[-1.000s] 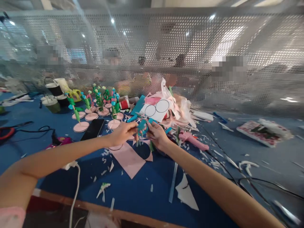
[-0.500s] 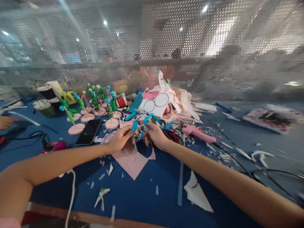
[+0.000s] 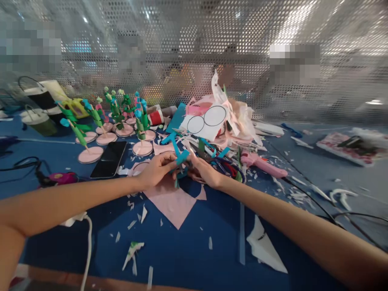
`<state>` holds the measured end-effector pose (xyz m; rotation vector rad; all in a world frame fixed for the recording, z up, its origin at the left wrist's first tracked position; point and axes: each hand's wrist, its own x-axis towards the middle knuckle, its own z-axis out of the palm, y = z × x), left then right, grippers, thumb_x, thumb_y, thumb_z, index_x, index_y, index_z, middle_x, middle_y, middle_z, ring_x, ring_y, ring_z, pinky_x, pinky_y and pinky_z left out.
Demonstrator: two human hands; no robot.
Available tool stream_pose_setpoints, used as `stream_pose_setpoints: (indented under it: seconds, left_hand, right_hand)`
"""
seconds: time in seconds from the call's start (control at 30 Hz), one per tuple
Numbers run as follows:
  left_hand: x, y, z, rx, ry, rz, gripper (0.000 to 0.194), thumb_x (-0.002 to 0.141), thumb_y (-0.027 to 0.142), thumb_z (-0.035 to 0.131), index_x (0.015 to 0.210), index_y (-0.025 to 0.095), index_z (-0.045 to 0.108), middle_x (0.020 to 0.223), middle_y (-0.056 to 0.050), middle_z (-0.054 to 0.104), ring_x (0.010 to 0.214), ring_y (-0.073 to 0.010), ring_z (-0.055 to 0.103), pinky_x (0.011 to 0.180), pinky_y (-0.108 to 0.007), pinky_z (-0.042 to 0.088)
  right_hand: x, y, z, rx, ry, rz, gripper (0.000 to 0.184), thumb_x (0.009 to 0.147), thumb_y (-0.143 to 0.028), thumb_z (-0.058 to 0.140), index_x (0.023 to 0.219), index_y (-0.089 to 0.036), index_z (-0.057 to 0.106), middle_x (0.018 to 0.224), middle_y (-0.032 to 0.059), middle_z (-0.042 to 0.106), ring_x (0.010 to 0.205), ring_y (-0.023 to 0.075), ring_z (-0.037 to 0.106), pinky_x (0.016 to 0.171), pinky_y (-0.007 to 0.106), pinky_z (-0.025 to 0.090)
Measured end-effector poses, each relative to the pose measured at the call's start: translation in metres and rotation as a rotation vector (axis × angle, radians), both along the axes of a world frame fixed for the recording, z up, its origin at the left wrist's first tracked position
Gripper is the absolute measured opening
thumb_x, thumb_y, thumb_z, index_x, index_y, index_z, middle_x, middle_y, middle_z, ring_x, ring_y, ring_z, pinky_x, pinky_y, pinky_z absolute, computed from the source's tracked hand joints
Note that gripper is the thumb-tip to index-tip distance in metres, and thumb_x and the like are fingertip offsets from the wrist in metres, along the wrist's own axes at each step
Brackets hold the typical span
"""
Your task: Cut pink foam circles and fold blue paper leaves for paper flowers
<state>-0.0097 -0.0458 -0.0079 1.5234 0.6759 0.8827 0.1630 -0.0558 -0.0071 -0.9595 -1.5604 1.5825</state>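
Observation:
My left hand (image 3: 156, 169) and my right hand (image 3: 206, 171) meet over the blue table (image 3: 197, 246), fingertips pinched together on a small blue paper flower on a stick (image 3: 179, 161). Its blue strips stick up between my fingers and the stem points down over a pink paper sheet (image 3: 171, 200). Finished paper flowers on pink round bases (image 3: 115, 121) stand at the back left.
A black phone (image 3: 109, 159) lies left of my hands. A pink glue gun (image 3: 263, 163), a heap of paper scraps (image 3: 218, 121) and cables (image 3: 333, 210) lie to the right. Small buckets (image 3: 39, 109) stand far left. A perforated metal screen (image 3: 194, 60) backs the table.
My hands have sunk a little toward the table with the blue flower, and the view has tipped downward. The other person's hand at the left edge is gone from view.

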Motion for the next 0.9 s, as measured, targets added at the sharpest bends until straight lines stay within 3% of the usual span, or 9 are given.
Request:
stream_pose_setpoints:
  seconds: [0.1, 0.2, 0.37, 0.5, 0.6, 0.73, 0.83, 0.9]
  left_hand:
    - [0.0002, 0.0015, -0.0012, -0.023, 0.040, 0.015, 0.040, 0.065, 0.051, 0.073, 0.065, 0.014, 0.057, 0.053, 0.002, 0.057, 0.049, -0.0093, 0.054, 0.052, -0.022, 0.044]
    - [-0.0004, 0.0023, -0.0015, 0.006, 0.099, 0.042, 0.037, 0.067, 0.048, 0.072, 0.065, 0.014, 0.058, 0.056, 0.001, 0.058, 0.053, -0.0092, 0.054, 0.053, -0.022, 0.044]
    - [-0.0011, 0.0012, 0.0000, -0.004, 0.074, 0.066, 0.039, 0.064, 0.047, 0.074, 0.075, 0.015, 0.055, 0.065, 0.001, 0.059, 0.063, -0.0111, 0.058, 0.062, -0.025, 0.046]
    - [-0.0017, 0.0005, -0.0014, 0.016, 0.066, 0.236, 0.047, 0.062, 0.046, 0.076, 0.086, 0.017, 0.048, 0.072, 0.003, 0.055, 0.063, -0.0094, 0.052, 0.058, -0.023, 0.042]
    - [-0.0028, 0.0024, -0.0043, 0.073, 0.098, 0.339, 0.052, 0.062, 0.046, 0.076, 0.096, 0.018, 0.049, 0.089, -0.002, 0.054, 0.080, -0.0130, 0.053, 0.069, -0.026, 0.044]
    - [-0.0042, 0.0063, -0.0073, 0.115, 0.145, 0.229, 0.062, 0.059, 0.045, 0.078, 0.111, 0.019, 0.055, 0.123, -0.010, 0.050, 0.114, -0.0249, 0.048, 0.095, -0.037, 0.039]
    - [-0.0043, 0.0075, -0.0076, 0.045, 0.108, 0.085, 0.064, 0.061, 0.044, 0.077, 0.116, 0.020, 0.056, 0.125, -0.011, 0.055, 0.118, -0.0280, 0.049, 0.100, -0.041, 0.037]
    - [-0.0038, 0.0071, -0.0067, 0.020, 0.081, 0.087, 0.067, 0.057, 0.038, 0.081, 0.117, 0.019, 0.058, 0.121, -0.010, 0.058, 0.116, -0.0283, 0.051, 0.099, -0.042, 0.038]
  right_hand:
    - [-0.0009, 0.0002, -0.0025, 0.159, -0.074, 0.033, 0.057, 0.068, -0.076, 0.051, 0.058, -0.019, 0.051, 0.039, -0.0082, 0.028, 0.033, 0.0040, 0.021, 0.031, 0.022, 0.012]
    - [-0.0038, 0.0005, -0.0059, 0.269, -0.134, -0.097, 0.060, 0.067, -0.074, 0.055, 0.046, -0.020, 0.039, 0.039, -0.0064, 0.027, 0.037, 0.0041, 0.024, 0.033, 0.022, 0.013]
    - [-0.0047, 0.0010, -0.0050, 0.072, -0.014, -0.136, 0.061, 0.065, -0.077, 0.054, 0.046, -0.021, 0.035, 0.036, -0.0075, 0.027, 0.031, 0.0037, 0.023, 0.029, 0.020, 0.014]
    - [-0.0012, 0.0026, -0.0024, -0.021, 0.101, -0.197, 0.056, 0.067, -0.069, 0.061, 0.049, -0.019, 0.042, 0.034, -0.0080, 0.030, 0.027, 0.0039, 0.027, 0.026, 0.018, 0.017]
    - [0.0000, 0.0034, -0.0037, -0.009, 0.051, -0.161, 0.058, 0.068, -0.070, 0.058, 0.047, -0.018, 0.045, 0.031, -0.0054, 0.036, 0.024, 0.0045, 0.029, 0.024, 0.019, 0.017]
    - [-0.0019, 0.0025, -0.0041, 0.057, -0.022, -0.159, 0.057, 0.067, -0.071, 0.057, 0.048, -0.019, 0.045, 0.030, -0.0045, 0.040, 0.022, 0.0058, 0.032, 0.023, 0.019, 0.020]
    - [-0.0036, 0.0007, -0.0005, 0.060, -0.030, -0.187, 0.050, 0.065, -0.065, 0.063, 0.054, -0.018, 0.048, 0.031, -0.0068, 0.041, 0.023, 0.0054, 0.033, 0.023, 0.018, 0.022]
    - [-0.0040, -0.0003, 0.0019, 0.051, -0.048, -0.186, 0.045, 0.067, -0.060, 0.065, 0.058, -0.018, 0.050, 0.032, -0.0076, 0.042, 0.023, 0.0048, 0.032, 0.024, 0.017, 0.021]
